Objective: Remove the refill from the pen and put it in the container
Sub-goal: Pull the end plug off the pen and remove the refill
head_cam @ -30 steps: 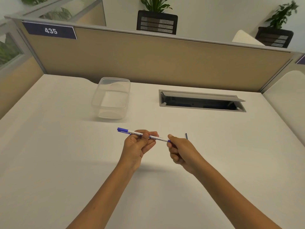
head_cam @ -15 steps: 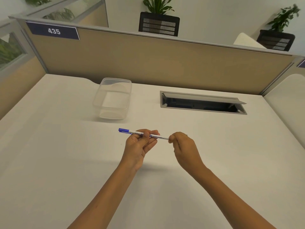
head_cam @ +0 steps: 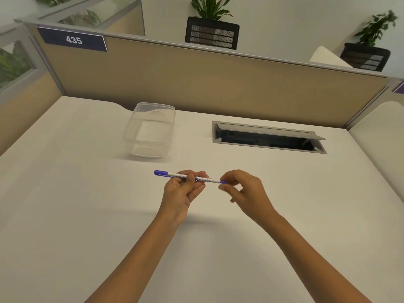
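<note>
A white pen [head_cam: 206, 179] with a blue cap on its left end is held level just above the desk. My left hand [head_cam: 183, 190] grips its barrel in the middle, thumb on top. My right hand [head_cam: 244, 191] pinches the blue right end of the pen between thumb and forefinger, the other fingers spread loosely. No refill shows outside the barrel. The clear plastic container [head_cam: 148, 147] stands open and empty on the desk, behind and left of my hands.
A grey cable hatch [head_cam: 269, 138] with its flap raised is set into the white desk [head_cam: 87, 204] at the back right. A beige partition [head_cam: 218, 84] closes off the far edge, and another desk adjoins on the right.
My right hand has turned at the pen's right end, and the blue tip now shows at its fingertips. A small blue piece seen on the desk one second ago is now hidden behind that hand.
</note>
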`<state>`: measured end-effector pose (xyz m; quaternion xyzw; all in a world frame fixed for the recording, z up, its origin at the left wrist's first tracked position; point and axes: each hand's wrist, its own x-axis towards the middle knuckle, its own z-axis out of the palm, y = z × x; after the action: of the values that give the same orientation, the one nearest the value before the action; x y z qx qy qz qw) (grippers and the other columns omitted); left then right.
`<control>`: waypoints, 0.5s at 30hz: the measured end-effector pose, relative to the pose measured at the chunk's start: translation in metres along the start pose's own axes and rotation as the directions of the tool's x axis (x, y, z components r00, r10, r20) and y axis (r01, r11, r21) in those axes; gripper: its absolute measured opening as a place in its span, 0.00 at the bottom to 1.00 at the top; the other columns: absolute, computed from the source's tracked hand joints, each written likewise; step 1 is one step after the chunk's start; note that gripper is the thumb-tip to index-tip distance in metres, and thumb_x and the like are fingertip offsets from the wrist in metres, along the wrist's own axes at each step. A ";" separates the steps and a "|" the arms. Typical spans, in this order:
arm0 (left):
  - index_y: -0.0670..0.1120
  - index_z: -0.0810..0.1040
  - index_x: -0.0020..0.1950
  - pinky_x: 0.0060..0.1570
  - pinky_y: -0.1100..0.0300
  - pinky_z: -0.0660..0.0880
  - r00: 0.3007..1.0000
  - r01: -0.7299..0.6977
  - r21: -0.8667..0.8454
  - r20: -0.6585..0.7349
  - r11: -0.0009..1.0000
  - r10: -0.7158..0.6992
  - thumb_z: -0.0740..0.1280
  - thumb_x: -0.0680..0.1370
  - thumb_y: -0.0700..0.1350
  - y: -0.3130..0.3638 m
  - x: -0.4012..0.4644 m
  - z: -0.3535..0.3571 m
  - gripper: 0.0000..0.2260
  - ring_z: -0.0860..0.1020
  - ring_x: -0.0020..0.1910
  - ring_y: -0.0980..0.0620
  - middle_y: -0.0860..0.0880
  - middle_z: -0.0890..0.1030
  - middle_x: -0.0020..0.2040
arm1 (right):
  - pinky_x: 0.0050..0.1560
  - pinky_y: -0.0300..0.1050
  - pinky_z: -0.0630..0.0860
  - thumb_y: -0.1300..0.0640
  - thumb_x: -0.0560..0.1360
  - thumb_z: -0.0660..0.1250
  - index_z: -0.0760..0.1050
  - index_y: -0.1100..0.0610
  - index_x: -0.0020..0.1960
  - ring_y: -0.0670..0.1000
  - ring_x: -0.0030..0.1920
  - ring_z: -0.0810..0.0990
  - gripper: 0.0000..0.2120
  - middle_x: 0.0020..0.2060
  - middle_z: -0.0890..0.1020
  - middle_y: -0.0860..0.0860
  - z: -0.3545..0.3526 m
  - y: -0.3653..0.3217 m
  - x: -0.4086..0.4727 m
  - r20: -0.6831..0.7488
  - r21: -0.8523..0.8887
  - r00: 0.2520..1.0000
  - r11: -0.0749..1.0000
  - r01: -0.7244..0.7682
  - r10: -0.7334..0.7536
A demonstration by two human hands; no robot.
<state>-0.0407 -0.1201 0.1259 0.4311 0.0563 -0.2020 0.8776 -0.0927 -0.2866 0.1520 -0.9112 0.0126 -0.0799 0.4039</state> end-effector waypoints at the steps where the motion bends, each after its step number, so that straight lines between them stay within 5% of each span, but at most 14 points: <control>1: 0.41 0.75 0.45 0.44 0.60 0.80 1.000 0.004 -0.007 0.000 1.000 -0.004 0.59 0.79 0.37 0.000 0.000 0.000 0.06 0.84 0.46 0.48 0.46 0.86 0.41 | 0.30 0.45 0.80 0.61 0.73 0.69 0.78 0.57 0.47 0.48 0.40 0.79 0.03 0.40 0.80 0.49 0.000 0.000 0.001 -0.011 -0.027 0.999 0.999 0.030 -0.030; 4: 0.40 0.76 0.45 0.44 0.59 0.81 1.000 0.007 -0.033 -0.004 0.999 -0.007 0.59 0.78 0.37 0.000 0.001 0.001 0.06 0.84 0.46 0.48 0.46 0.86 0.42 | 0.31 0.45 0.80 0.60 0.77 0.63 0.77 0.57 0.45 0.52 0.37 0.78 0.05 0.37 0.79 0.51 0.000 -0.002 0.005 0.009 -0.021 1.000 0.999 -0.027 0.027; 9: 0.40 0.75 0.45 0.43 0.59 0.80 1.000 -0.004 -0.041 0.011 0.999 0.004 0.59 0.78 0.37 0.002 0.000 0.002 0.06 0.84 0.46 0.49 0.46 0.86 0.42 | 0.31 0.47 0.71 0.47 0.79 0.57 0.73 0.54 0.31 0.50 0.28 0.70 0.21 0.26 0.74 0.52 0.008 -0.005 0.006 -0.021 0.130 0.964 0.957 -0.260 0.265; 11: 0.41 0.75 0.45 0.44 0.60 0.80 1.000 -0.010 -0.040 0.005 0.999 0.010 0.59 0.78 0.37 0.003 0.000 0.001 0.06 0.84 0.46 0.49 0.46 0.86 0.42 | 0.30 0.44 0.73 0.43 0.77 0.57 0.75 0.58 0.33 0.49 0.28 0.73 0.23 0.27 0.76 0.53 0.005 -0.007 0.007 0.011 0.161 0.944 0.932 -0.326 0.329; 15: 0.41 0.75 0.45 0.45 0.59 0.80 1.000 -0.009 -0.027 -0.006 1.000 0.009 0.59 0.78 0.38 0.004 0.001 -0.003 0.06 0.84 0.46 0.49 0.47 0.86 0.42 | 0.32 0.40 0.80 0.54 0.71 0.72 0.77 0.54 0.48 0.48 0.39 0.79 0.08 0.40 0.81 0.48 -0.004 -0.002 0.009 0.053 0.102 0.994 0.990 -0.098 0.093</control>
<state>-0.0384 -0.1157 0.1265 0.4200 0.0597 -0.1957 0.8841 -0.0850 -0.2893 0.1576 -0.8888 0.0421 -0.0393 0.4547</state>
